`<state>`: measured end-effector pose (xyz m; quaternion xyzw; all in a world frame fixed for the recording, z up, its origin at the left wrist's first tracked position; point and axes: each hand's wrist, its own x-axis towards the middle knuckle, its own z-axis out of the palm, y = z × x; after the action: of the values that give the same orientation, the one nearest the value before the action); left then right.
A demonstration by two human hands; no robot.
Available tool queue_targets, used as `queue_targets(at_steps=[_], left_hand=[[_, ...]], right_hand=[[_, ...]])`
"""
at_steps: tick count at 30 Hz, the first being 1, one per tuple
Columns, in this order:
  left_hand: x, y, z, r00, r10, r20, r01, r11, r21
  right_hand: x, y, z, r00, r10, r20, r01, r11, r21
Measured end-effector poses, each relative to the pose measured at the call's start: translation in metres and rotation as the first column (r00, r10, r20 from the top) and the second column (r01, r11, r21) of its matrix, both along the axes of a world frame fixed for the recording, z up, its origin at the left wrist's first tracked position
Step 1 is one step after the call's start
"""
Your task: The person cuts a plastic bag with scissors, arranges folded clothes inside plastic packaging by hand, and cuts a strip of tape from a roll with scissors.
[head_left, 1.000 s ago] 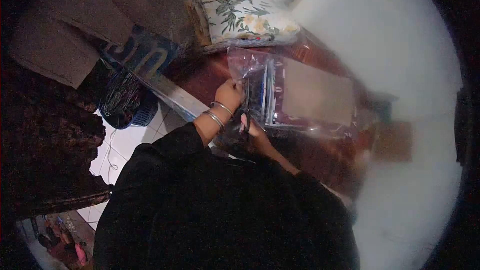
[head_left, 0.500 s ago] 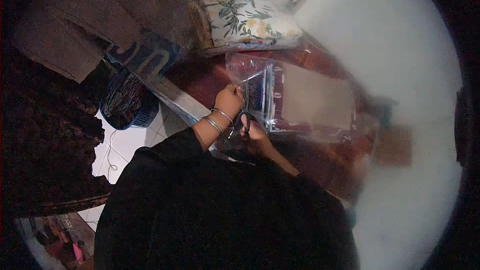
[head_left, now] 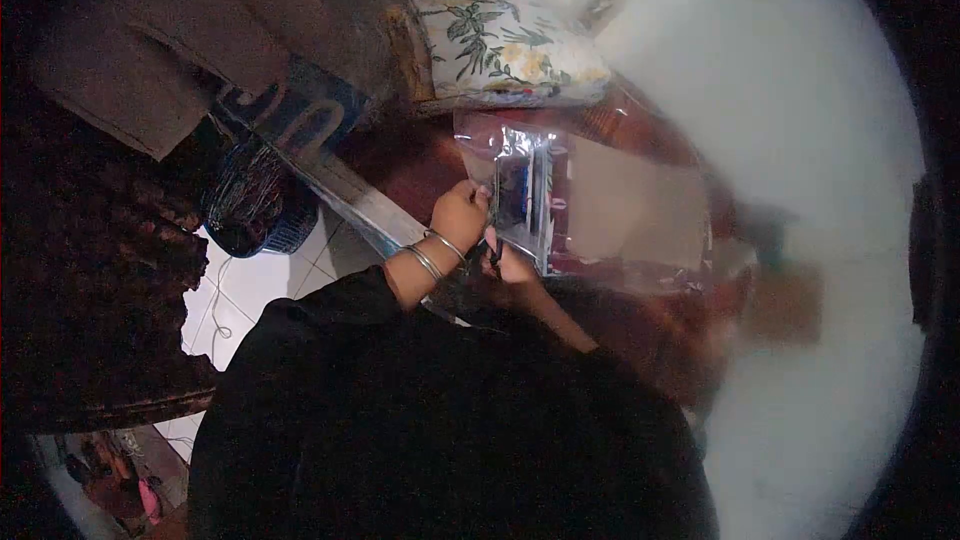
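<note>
Fingers of the left hand (head_left: 460, 218) appear to be pinching the loose left margin of a clear bag (head_left: 476, 137); those of the right hand (head_left: 514, 266) are gripping dark-handled scissors (head_left: 495, 257). The bag is lying on the reddish-brown counter (head_left: 408, 172), near its left edge. Handling, as judged: light, limp, slippery; best held taut by that margin. The smooth, creased film is glinting; a flat, matte tan rectangle (head_left: 630, 200) is showing through. Beyond, a plump floral cushion (head_left: 515, 48) is sitting towards the far edge.
</note>
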<state>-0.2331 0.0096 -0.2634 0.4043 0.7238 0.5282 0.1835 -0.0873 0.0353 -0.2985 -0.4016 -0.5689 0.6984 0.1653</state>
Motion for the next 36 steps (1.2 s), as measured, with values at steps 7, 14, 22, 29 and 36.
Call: queue_targets(at_steps=[7,14,22,29,36], left_hand=[[0.007,-0.025,-0.011,0.983,-0.073,0.166,0.078,0.997,-0.025],[-0.003,-0.036,0.002,0.980,-0.151,0.130,0.165,0.981,-0.105],[-0.044,0.008,-0.004,0.593,-0.084,0.801,0.314,0.940,-0.134],[-0.032,0.022,0.003,0.952,-0.235,0.198,0.278,0.934,-0.223],[-0.023,0.022,-0.016,0.994,0.045,-0.098,-0.055,0.993,-0.105]], right_hand=[[0.004,0.010,-0.007,0.985,0.026,0.171,-0.007,0.994,-0.111],[0.006,0.008,-0.008,0.978,0.163,0.129,-0.159,0.987,-0.037],[0.008,0.012,-0.016,0.975,0.168,0.145,-0.164,0.986,-0.039],[0.007,0.015,-0.014,0.982,0.126,0.139,-0.122,0.992,-0.031],[0.003,0.019,-0.024,0.987,0.045,0.155,-0.044,0.999,-0.013]])
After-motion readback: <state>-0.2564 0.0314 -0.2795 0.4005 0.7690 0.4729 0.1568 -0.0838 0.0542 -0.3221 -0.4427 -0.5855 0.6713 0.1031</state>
